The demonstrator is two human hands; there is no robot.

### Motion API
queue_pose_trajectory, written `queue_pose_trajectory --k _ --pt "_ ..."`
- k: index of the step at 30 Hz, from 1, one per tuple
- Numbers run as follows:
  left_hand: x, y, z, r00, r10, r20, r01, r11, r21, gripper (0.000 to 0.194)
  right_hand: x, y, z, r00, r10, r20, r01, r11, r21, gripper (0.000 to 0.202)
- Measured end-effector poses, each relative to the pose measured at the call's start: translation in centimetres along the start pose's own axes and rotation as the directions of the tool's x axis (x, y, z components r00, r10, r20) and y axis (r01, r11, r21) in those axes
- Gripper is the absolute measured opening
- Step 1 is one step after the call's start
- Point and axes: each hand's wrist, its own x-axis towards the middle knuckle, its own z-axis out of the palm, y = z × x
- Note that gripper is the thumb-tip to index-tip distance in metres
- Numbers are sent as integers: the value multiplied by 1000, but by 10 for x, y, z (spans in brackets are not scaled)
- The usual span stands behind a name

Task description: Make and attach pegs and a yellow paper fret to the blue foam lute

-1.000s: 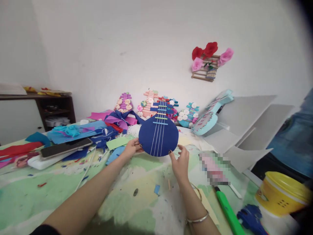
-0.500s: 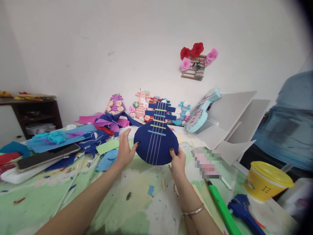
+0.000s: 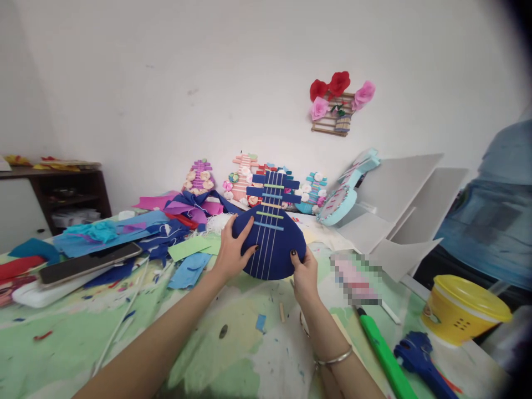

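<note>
A dark blue craft guitar (image 3: 274, 235) with white strings and coloured cross strips stands tilted above the paint-stained table (image 3: 75, 338). My left hand (image 3: 234, 250) lies over the left side of its round body, fingers spread on the blue face. My right hand (image 3: 304, 271) grips the lower right edge, thumb on the front. Both hands hold it up.
Behind stand several small decorated craft pieces (image 3: 245, 177) and a light blue guitar (image 3: 347, 191) leaning on grey boards (image 3: 394, 188). Fabric scraps (image 3: 137, 230) and a phone (image 3: 89, 263) lie at left. A green cutter (image 3: 384, 354), yellow tub (image 3: 465, 310) and blue piece (image 3: 419, 360) lie at right. A person in blue (image 3: 494, 216) stands at far right.
My left hand slid from the guitar's left edge onto its front face. My right hand closed on the lower right edge, and the guitar dropped slightly toward the table.
</note>
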Motion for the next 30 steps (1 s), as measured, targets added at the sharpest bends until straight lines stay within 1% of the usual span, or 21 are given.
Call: queue_pose_trajectory --k 3,9,17,19,20,21,23,24,25,26,27,28,29,30 --pt "1 1 0 1000 4 -11 -4 1000 5 61 0 1 0 1000 -25 9 26 999 -26 36" --pt "2 1 0 1000 8 -24 -8 1000 19 59 0 3 1 1000 -29 -6 28 998 -48 37" --pt "2 1 -1 1000 8 -27 -8 1000 14 55 0 2 0 998 -62 6 63 992 -109 38" --pt "1 0 0 1000 -2 -29 2 1000 -23 58 0 3 1 999 -44 -1 44 994 -102 38" --pt "1 -1 2 999 -15 -37 13 998 -56 62 1 4 0 999 -31 -9 30 995 -98 38" --pt "0 -3 4 998 -38 -52 33 994 -100 68 2 6 0 1000 -15 -24 13 995 -97 38" --pt "-1 -8 10 987 -126 -102 99 967 -235 80 3 10 -2 997 26 -71 -32 995 -90 39" --pt "-2 -12 14 973 -200 -112 157 936 -314 82 4 11 -4 994 53 -99 -60 995 -75 39" --pt "-3 -16 16 952 -300 -69 247 878 -410 80 5 13 -5 989 83 -122 -90 995 -49 38" --pt "-4 -20 19 917 -392 67 371 783 -500 76 6 14 -6 984 114 -140 -117 993 -11 38" --pt "-6 -24 20 859 -451 241 503 659 -559 70 7 14 -7 979 142 -146 -139 990 32 37" --pt "-7 -27 20 786 -478 393 615 534 -580 64 8 14 -7 976 165 -141 -155 985 79 37" --pt "-8 -30 21 715 -482 507 697 430 -574 59 8 14 -7 974 186 -130 -170 978 123 37" --pt "-8 -32 20 664 -484 570 745 359 -563 54 8 13 -7 971 207 -119 -187 970 158 37"
